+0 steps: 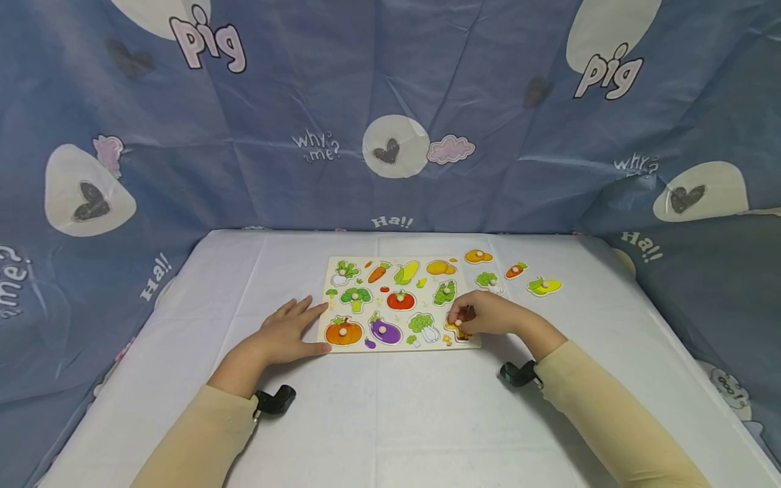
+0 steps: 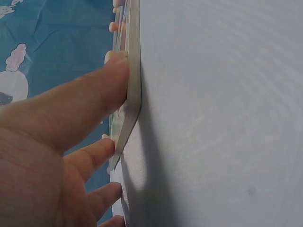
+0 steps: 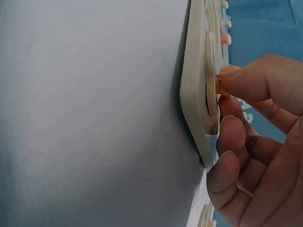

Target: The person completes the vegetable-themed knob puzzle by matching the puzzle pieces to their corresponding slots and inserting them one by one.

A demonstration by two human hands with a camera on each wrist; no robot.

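A wooden vegetable puzzle board (image 1: 403, 347) lies on the table. At its front right corner my right hand (image 1: 491, 313) pinches the small knob (image 3: 222, 87) of a yellow-and-brown puzzle piece (image 1: 460, 332), apparently mushrooms. In the right wrist view this piece (image 3: 209, 78) sits slightly tilted in the board's surface, its picture partly hidden by fingers. My left hand (image 1: 285, 335) rests with spread fingers at the board's left edge; the thumb (image 2: 113, 80) touches the front corner. Knobbed pumpkin (image 1: 344, 332), eggplant (image 1: 385, 330), tomato (image 1: 401, 301) and broccoli (image 1: 356, 298) pieces are in the board.
Loose pieces lie right of the board: potato (image 1: 478, 256), carrot (image 1: 516, 270), corn (image 1: 544, 287) and a leafy green vegetable (image 1: 488, 282). A white cloth (image 1: 378, 420) covers the table. Behind it hangs a blue printed curtain (image 1: 317, 190).
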